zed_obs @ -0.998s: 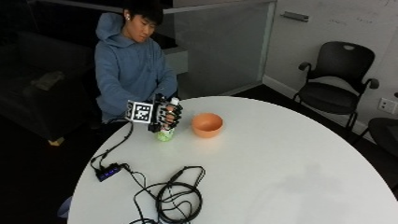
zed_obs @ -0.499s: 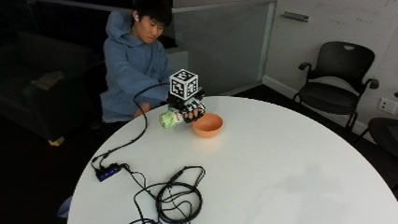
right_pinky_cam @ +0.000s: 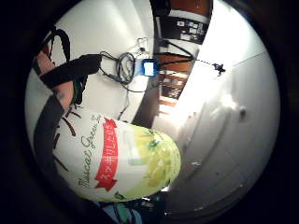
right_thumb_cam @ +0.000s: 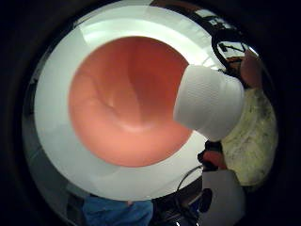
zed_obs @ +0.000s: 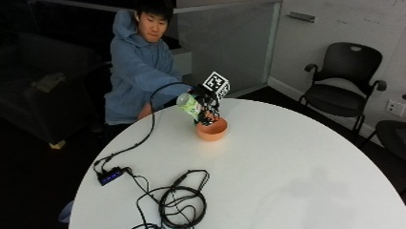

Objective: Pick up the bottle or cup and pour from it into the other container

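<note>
- Bottle (zed_obs: 189,106) in your right hand (zed_obs: 204,102): you hold it tipped over the orange bowl (zed_obs: 212,129), which I'll use as the landmark for everything else.
- Neck end points down at the bowl and base end is raised up and away from it, toward your body, so the long axis slants steeply down onto the bowl's near rim.
- In the thumb side palm view, the white cap (right_thumb_cam: 207,101) sits right above the bowl's inside, overlapping its rim on one side. The cap looks to be on, so I judge nothing can flow yet; whether it is screwed shut I cannot tell.
- Your gloved fingers are curled round the bottle's labelled body (right_pinky_cam: 117,158), seen in the little finger side palm view; the grip sits around the middle, between base and neck.
- Your forearm comes in from the side of the bowl nearest your body, with the wrist rolled so the bottle's neck drops.
- Your bare hand is not clearly shown; it plays no visible part at the bowl.
- The bowl stands upright on the white table (zed_obs: 285,171), with the coiled cables (zed_obs: 181,202) well apart from it, toward the table's near edge.
- My judgement: the move turns on keeping the mouth inside the rim as the tilt deepens.
</note>
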Motion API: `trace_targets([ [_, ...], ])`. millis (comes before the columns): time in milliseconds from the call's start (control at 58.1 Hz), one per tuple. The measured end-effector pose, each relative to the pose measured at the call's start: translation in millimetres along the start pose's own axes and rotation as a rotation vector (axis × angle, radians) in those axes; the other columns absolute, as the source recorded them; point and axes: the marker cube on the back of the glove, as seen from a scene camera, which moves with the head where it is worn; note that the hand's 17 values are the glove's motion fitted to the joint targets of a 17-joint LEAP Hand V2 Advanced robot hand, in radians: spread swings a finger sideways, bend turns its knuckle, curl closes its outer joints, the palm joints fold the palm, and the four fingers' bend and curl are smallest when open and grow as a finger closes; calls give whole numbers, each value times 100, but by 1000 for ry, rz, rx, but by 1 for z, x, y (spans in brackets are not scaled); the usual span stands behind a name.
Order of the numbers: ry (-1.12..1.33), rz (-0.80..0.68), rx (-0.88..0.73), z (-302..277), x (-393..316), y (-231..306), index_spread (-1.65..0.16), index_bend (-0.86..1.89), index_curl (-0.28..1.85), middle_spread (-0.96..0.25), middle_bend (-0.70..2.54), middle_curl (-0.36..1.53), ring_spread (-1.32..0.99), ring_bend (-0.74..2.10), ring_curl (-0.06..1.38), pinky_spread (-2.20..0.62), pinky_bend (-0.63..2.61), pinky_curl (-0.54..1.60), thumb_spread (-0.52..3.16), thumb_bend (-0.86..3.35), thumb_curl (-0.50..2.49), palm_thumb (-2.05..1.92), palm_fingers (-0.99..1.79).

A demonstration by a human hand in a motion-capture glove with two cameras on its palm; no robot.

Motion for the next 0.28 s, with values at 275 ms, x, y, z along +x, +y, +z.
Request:
trace_targets([
  [275,109,-21,-28,-14,-37,4,-13,14,40,-3,27,52,-18,48,48,-16,54,38,21,-4,70,104,116],
])
